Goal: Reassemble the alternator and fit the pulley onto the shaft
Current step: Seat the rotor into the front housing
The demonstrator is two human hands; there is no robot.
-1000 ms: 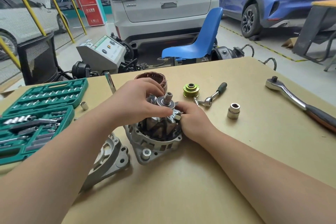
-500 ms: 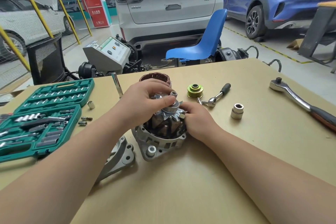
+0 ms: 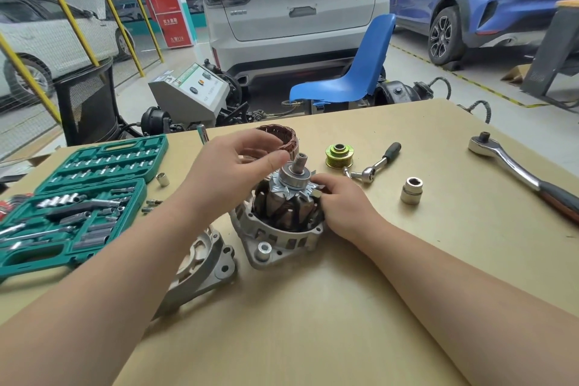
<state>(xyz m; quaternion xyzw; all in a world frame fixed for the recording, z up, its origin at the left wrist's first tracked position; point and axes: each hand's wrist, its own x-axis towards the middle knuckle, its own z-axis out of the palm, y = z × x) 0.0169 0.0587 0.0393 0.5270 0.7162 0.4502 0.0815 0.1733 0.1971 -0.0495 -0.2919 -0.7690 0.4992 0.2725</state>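
Aluminium housing (image 3: 275,240) is sitting mid-tabletop (image 3: 360,307), rotor (image 3: 289,204) standing inside; my right hand (image 3: 347,204) is gripping the rotor's fan edge, my left hand (image 3: 232,163) is hovering relaxed, grasping nothing; pulley (image 3: 339,156) is lying just behind

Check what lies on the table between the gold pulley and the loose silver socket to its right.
In the head view, a small ratchet wrench lies between the gold pulley and the loose silver socket, its head toward the person and its black handle pointing away.
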